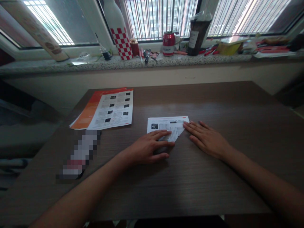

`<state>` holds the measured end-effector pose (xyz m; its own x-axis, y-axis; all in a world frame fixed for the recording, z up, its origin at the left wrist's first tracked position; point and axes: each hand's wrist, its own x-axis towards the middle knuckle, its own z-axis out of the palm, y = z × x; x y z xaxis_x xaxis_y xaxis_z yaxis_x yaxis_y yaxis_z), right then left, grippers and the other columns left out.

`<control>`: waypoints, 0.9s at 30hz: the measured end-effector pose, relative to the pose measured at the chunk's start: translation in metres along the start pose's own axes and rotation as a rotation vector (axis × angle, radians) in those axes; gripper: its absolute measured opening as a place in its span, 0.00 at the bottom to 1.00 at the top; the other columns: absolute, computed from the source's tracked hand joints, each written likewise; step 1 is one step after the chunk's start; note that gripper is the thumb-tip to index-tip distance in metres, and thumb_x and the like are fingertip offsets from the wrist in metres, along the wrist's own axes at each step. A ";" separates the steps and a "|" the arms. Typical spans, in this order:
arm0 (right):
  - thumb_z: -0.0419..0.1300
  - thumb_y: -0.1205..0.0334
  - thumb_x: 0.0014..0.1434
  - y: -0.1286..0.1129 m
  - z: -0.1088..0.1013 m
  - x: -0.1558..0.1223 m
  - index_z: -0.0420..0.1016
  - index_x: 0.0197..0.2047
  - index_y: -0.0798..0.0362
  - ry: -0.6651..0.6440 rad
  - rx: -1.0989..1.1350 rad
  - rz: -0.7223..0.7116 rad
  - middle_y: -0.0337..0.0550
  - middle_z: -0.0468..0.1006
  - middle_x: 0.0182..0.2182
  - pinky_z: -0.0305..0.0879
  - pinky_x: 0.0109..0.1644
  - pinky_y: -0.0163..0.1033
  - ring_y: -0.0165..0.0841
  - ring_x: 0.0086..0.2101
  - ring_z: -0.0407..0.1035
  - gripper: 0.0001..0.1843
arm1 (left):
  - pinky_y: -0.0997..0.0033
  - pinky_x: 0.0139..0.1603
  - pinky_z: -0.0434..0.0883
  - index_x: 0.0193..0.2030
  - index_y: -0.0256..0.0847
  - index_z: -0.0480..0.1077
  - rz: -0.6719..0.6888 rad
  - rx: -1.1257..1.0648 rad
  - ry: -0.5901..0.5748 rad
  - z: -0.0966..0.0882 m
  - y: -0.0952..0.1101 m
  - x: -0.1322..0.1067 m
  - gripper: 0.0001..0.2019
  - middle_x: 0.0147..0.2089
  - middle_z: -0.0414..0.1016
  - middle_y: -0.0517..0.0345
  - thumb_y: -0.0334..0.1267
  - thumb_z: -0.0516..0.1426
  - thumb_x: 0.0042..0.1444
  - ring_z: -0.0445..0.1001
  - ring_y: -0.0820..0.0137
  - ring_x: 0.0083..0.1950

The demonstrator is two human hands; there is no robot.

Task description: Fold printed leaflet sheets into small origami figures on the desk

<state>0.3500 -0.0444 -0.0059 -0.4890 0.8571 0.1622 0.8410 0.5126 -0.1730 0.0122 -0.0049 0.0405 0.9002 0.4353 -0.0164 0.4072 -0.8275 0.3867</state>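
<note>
Some overlapping sheets [114, 109] are seen left of the folded paper [163, 122], touched on the wood-grained worktop [225, 104] by the spread left hand [152, 148] and the flat, outstretched right hand [209, 141].

A big brown table [228, 109] stands by a pale wall [152, 75], and a gray, speckled stone sill [91, 66] runs along the top of that wall. Over it are windows [163, 23] with light frames [94, 19] — lots of thin bars [239, 19] show through the glass. Bright daylight comes in there — it leaves a soft shine on the table, but the room's sides look dim.
</note>
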 end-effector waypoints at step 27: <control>0.58 0.56 0.73 -0.023 -0.012 0.014 0.76 0.43 0.49 0.171 0.260 0.057 0.47 0.79 0.42 0.71 0.49 0.50 0.44 0.44 0.73 0.08 | 0.44 0.74 0.61 0.77 0.55 0.61 -0.073 0.129 0.081 0.023 0.022 0.006 0.28 0.81 0.52 0.50 0.58 0.49 0.75 0.55 0.47 0.79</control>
<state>0.3262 -0.0445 0.0116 -0.3782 0.8750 0.3024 0.7677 0.4789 -0.4257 0.0302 -0.0284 0.0272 0.8543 0.5185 0.0361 0.4920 -0.8292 0.2653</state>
